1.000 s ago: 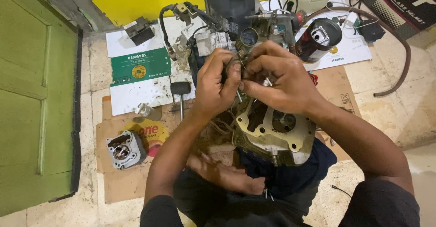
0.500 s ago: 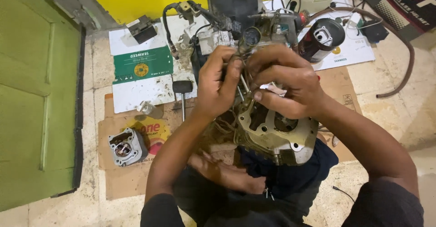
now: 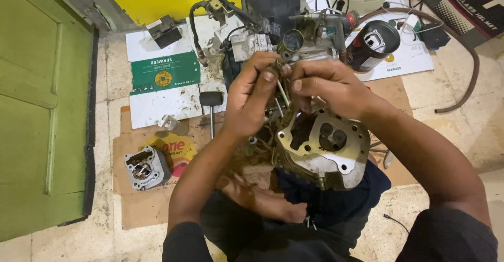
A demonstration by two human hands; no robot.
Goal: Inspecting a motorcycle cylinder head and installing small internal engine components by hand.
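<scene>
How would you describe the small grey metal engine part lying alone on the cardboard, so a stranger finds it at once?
Start at the green door on the left, then look right to the brown cardboard sheet on the floor. The grey engine cylinder lies there beside a yellow round print, apart from both hands. It alone is finned, with one round bore.

Two hands [image 3: 252,97] [image 3: 328,86], one cylinder head [image 3: 323,149], one cylinder block [image 3: 146,167].

Small engine repair workshop, floor-level: grimy metal engine block [image 3: 320,146] at centre, loose grey finned cylinder [image 3: 146,166] on flattened brown cardboard [image 3: 142,204] at left, black hose [image 3: 462,73] far right, stained tiled floor [image 3: 462,125].
</scene>
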